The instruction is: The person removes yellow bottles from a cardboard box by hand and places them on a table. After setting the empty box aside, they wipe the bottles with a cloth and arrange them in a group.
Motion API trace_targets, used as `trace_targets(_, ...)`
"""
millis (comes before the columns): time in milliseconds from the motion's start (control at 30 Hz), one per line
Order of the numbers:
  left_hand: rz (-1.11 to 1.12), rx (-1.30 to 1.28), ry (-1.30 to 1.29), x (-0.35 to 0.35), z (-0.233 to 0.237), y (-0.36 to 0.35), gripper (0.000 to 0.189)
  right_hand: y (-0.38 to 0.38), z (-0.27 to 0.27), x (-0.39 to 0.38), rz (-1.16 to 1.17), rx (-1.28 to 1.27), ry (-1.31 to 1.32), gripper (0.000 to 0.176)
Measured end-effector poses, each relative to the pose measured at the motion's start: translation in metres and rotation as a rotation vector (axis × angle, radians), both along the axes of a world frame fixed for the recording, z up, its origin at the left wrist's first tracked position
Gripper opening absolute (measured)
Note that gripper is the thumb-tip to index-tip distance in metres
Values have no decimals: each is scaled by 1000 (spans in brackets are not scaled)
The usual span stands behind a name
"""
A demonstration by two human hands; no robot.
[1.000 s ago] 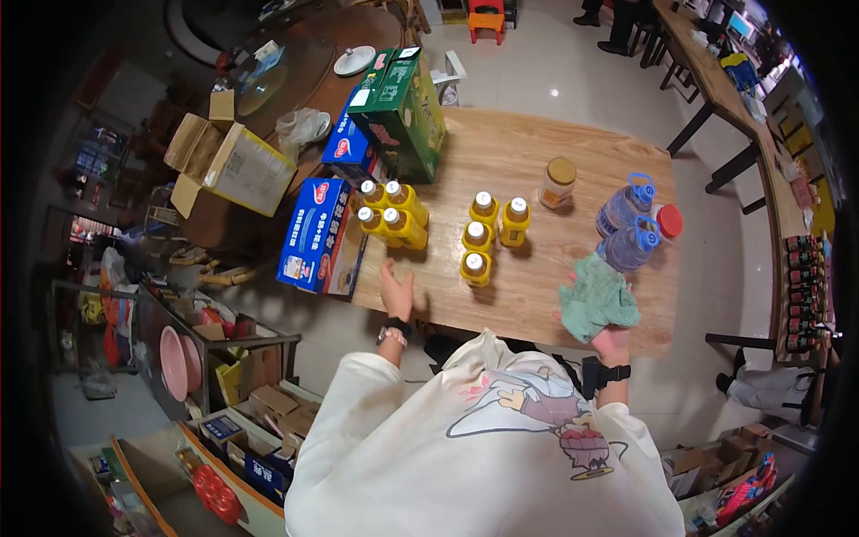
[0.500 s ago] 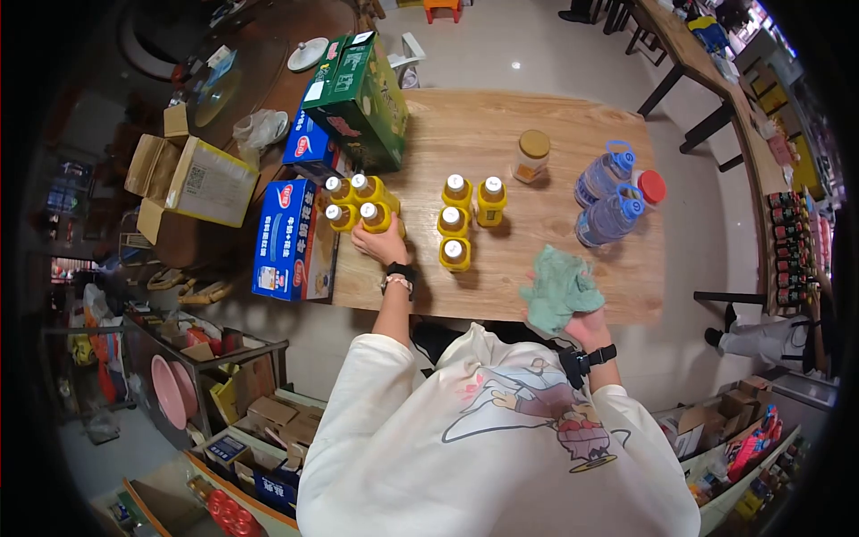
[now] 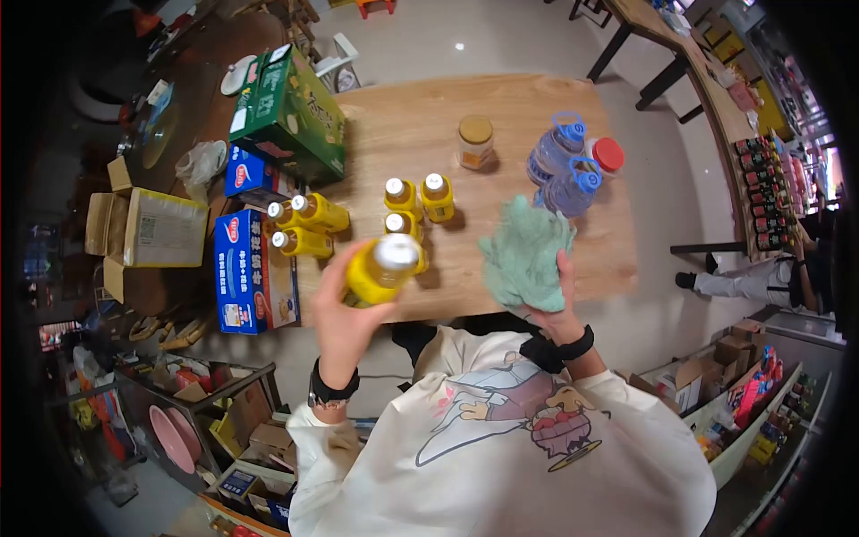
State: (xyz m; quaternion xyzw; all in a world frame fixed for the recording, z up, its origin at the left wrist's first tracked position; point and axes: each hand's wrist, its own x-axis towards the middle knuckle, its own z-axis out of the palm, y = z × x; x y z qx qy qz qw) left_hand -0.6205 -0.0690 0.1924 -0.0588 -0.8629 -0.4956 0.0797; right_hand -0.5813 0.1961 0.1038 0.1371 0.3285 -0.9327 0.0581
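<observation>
My left hand (image 3: 337, 315) grips a yellow bottle (image 3: 382, 268) with a silver cap, raised above the near edge of the wooden table (image 3: 501, 107). My right hand (image 3: 557, 309) holds a crumpled green cloth (image 3: 525, 253), lifted close to that bottle. On the table, three more yellow bottles (image 3: 300, 225) stand at the left edge. Another small group of yellow bottles (image 3: 415, 199) stands in the middle, partly hidden behind the raised one.
A jar with a yellow lid (image 3: 474, 142) and two clear blue-handled jugs (image 3: 562, 167) stand farther back, beside a red-lidded container (image 3: 608, 155). A green carton (image 3: 284, 114) and blue boxes (image 3: 247, 268) crowd the table's left side. Cardboard boxes (image 3: 148, 233) lie beyond.
My left hand closed on a yellow bottle from the left group and lifted it off the table toward me. My right hand raised the green cloth toward it.
</observation>
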Motion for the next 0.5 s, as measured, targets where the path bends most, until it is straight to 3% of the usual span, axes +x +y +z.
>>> trace_targets(33,-213,-175,-19,-1,5,7,60,-6,7,-1,-35,-52,13,71)
trace_targets(67,-222,-172,-30,-5,4,15,60,-9,8,-3,-32,-129,98,70)
trace_targets(133,-577,-154,-75,-16,-1,35,61,-17,6,-1,-111,-100,155,71)
trace_targets(233,-725,-137,-243,-19,-29,66,62,-9,-39,14,-243,46,243,66)
trace_targets(300,-695,-150,-272,-17,-38,83,62,5,-54,18,-200,947,269,48)
trace_targets(333,-670,-189,-210,-15,-47,89,62,1,13,5,-205,1100,292,30)
trace_targets(367,-640,-231,-150,-14,-56,93,61,5,14,2,-212,1103,306,30)
trace_targets(433,-633,-256,-67,-10,-58,100,62,6,13,0,-221,1184,65,29)
trace_targets(467,-621,-269,-33,-9,-56,100,64,4,13,-1,-230,854,-99,30)
trace_targets(500,-612,-287,1,-9,-53,103,67,-4,12,-4,-238,822,-92,30)
